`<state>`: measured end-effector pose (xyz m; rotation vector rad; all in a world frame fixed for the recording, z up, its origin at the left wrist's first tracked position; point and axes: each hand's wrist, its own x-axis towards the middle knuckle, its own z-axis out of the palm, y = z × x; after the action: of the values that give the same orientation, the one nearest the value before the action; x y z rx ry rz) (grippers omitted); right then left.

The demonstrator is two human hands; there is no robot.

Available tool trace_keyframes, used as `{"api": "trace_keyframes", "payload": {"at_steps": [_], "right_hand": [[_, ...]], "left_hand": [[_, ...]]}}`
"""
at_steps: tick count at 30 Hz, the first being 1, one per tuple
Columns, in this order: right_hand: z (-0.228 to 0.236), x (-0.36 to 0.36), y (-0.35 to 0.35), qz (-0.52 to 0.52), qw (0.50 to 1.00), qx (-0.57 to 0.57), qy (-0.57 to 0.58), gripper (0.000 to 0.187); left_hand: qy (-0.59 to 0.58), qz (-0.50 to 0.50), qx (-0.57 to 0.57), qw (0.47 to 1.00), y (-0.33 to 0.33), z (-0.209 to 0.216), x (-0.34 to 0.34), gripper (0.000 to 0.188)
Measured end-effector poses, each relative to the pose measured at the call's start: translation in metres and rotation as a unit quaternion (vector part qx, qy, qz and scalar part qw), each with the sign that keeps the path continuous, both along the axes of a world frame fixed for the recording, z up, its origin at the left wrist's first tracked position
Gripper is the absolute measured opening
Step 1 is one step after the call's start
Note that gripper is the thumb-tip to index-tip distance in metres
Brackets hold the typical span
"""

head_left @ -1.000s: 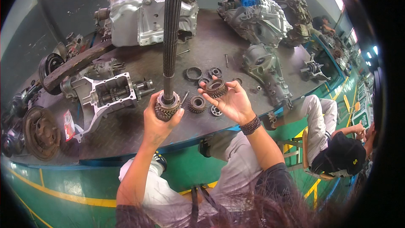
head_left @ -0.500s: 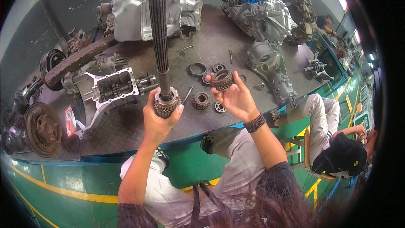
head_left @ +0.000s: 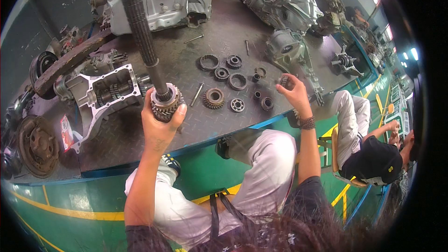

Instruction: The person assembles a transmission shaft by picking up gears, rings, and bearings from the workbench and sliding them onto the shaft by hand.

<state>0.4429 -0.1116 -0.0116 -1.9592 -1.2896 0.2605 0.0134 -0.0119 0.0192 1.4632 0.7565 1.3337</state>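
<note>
My left hand [head_left: 161,128] is wrapped round a toothed gear [head_left: 166,105] at the lower end of a long splined shaft [head_left: 138,16], which rises past the top of the picture. The shaft leans a little to the left. My right hand [head_left: 297,95] is closed, its fingers on a dark toothed gear [head_left: 283,81] blurred and partly hidden by them. Between the hands, loose parts lie on the metal bench: a gear [head_left: 214,98], a ball bearing [head_left: 237,105], a toothed ring [head_left: 209,62], a second ring [head_left: 238,81] and several smaller gears.
An opened gear housing [head_left: 109,91] lies left of my left hand. Large silver transmission casings [head_left: 161,2] stand at the back. A rusty drum [head_left: 37,145] sits at the left edge. Bolts [head_left: 197,95] lie between the parts. A seated person [head_left: 371,149] works at the right.
My right hand has moved right with the gear, away from the shaft and past the loose parts. The shaft's upper end tilts more to the left. The view has shifted slightly.
</note>
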Motion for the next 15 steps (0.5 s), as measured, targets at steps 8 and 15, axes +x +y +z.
{"api": "trace_keyframes", "payload": {"at_steps": [8, 15], "right_hand": [[-0.01, 0.024, -0.008, 0.072, 0.958, -0.161, -0.225, 0.078], [0.007, 0.005, 0.007, 0.037, 0.945, -0.2, -0.256, 0.068]], "left_hand": [[-0.021, -0.041, -0.005, 0.999, -0.002, 0.005, -0.004, 0.054], [-0.024, -0.044, -0.004, 0.999, -0.003, 0.003, -0.001, 0.055]]}}
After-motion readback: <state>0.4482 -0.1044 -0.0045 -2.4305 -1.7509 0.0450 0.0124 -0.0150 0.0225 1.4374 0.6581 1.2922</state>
